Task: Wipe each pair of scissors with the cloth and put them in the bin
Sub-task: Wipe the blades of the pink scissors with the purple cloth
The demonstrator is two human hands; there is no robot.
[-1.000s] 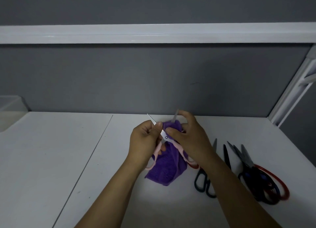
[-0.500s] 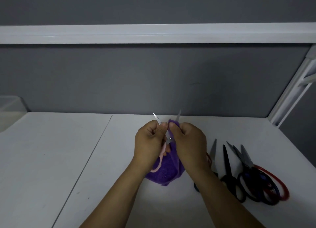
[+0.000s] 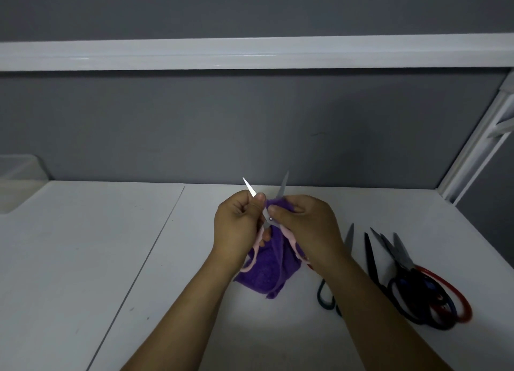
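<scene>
Mid-frame, gripped splayed pink scissors [image 3: 290,238] in left hand [image 3: 236,226]; pinched cloth [image 3: 267,273] round one blade with right hand [image 3: 308,223], for wiping.

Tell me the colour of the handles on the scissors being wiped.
Pale pink; the head view shows the handles of the scissors against the purple cloth.

A single wide-angle view is taken from the person's head, tilted forward and down across the white table [image 3: 97,259] towards the grey wall [image 3: 250,126] behind it. The left hand [image 3: 237,226] and right hand [image 3: 308,226], with the pink scissors [image 3: 289,237] and purple cloth [image 3: 264,270] held between them, are caught close at centre frame, both forearms entering from the bottom edge. The table's far edge is taken in, and more scissors [image 3: 403,262] are seen at lower right.
</scene>
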